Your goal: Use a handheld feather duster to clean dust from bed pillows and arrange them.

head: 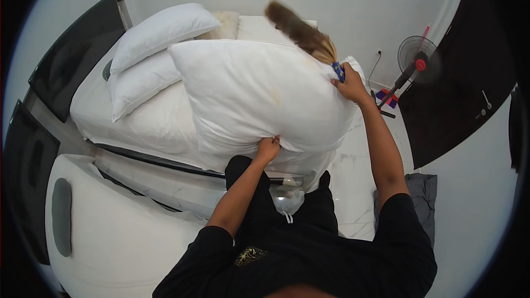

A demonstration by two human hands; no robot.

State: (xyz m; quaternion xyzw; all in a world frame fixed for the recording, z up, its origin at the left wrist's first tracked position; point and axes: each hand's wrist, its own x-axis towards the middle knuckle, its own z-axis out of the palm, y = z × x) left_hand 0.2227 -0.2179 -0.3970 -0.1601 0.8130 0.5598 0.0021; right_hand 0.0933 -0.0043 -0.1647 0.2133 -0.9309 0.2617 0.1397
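Observation:
A large white pillow [244,87] with faint yellowish stains is propped up over the near part of a bed with a white sheet [153,111]. My left hand [269,149] pinches its lower edge. At the pillow's upper right corner, my right hand [351,83] is closed around the blue patterned handle of a brown hand broom [300,31]; its blurred bristles point up and left above the pillow. Whether that hand also grips the pillow, I cannot tell. Two more white pillows [161,33] lie stacked towards the dark headboard [78,54], beside a cream pillow [223,25].
A second bed [120,244] with a grey oval cushion [62,217] stands at lower left, across a narrow gap. To the right are a pedestal fan [418,60], a dustpan [387,97], a dark door [459,70] and folded grey fabric [424,203] on the marble-look floor.

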